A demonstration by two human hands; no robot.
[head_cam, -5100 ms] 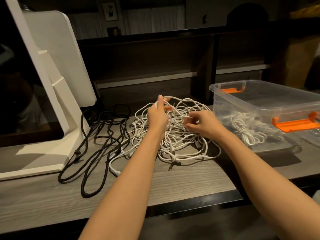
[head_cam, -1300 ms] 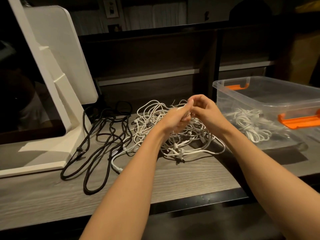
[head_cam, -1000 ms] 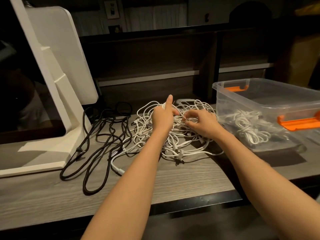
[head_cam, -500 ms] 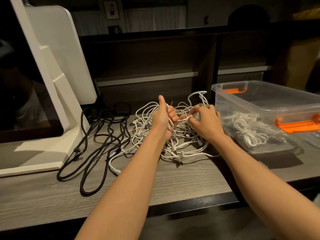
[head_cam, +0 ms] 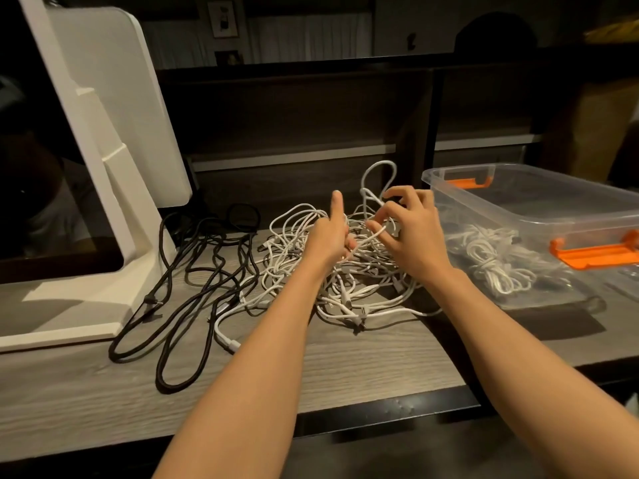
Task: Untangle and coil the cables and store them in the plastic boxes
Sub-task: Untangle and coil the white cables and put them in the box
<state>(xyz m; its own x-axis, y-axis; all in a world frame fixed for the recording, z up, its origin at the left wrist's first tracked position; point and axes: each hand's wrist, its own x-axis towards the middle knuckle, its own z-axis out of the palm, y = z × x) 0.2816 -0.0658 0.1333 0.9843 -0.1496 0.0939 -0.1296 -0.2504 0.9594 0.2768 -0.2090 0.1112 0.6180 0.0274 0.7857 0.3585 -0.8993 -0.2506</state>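
A tangled heap of white cables [head_cam: 349, 288] lies in the middle of the grey wooden desk [head_cam: 345, 368]. My left hand [head_cam: 328, 236] grips a white strand above the heap, its thumb pointing up. My right hand [head_cam: 411, 233] pinches the same strand between thumb and fingers, and a loop of white cable [head_cam: 377, 174] rises behind it. Loose black cables [head_cam: 193, 271] sprawl to the left of the heap. A clear plastic box [head_cam: 539, 216] with orange handles stands at the right and holds coiled white cables [head_cam: 491, 261].
A white monitor on a stand [head_cam: 86, 167] occupies the left of the desk. A dark shelf unit [head_cam: 311, 115] runs along the back. The desk's front edge [head_cam: 380, 409] is a dark strip. Another clear plastic piece [head_cam: 626, 271] lies at the far right.
Over the last half second my right hand has spread its fingers and lifted slightly, and the loop behind it stands taller. My left hand still holds the strand, thumb raised.
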